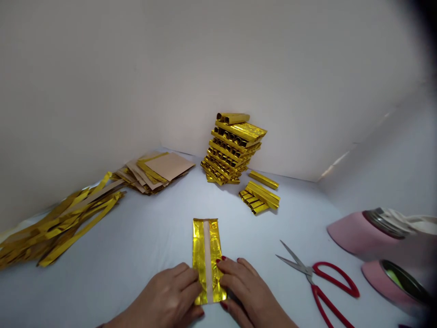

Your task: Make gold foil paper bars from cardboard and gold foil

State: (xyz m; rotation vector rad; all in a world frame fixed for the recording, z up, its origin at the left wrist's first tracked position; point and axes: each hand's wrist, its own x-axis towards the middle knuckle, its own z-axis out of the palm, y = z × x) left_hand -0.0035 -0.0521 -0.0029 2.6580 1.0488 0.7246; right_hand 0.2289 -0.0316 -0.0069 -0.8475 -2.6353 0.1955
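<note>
A folded piece of gold foil paper (214, 246) lies upright in front of me, its two long sides turned inward and a pale strip showing down the middle. My left hand (174, 291) grips its lower left edge, fingers curled and the thumb low by the near corner. On the lower right edge, my right hand (244, 287) has its fingers bent over the foil, with the thumb near the bottom corner. Open scissors (309, 272) with red handles rest to the right of my right hand, apart from it.
Gold foil tubes stand in a tall stack (232, 150) by the wall, with a smaller tube pile (261, 196) beside it. Brown and gold sheets (170, 166) lie back left, near loose gold strips (68, 218). A pink flask (355, 232) and pink cup (382, 278) stand right.
</note>
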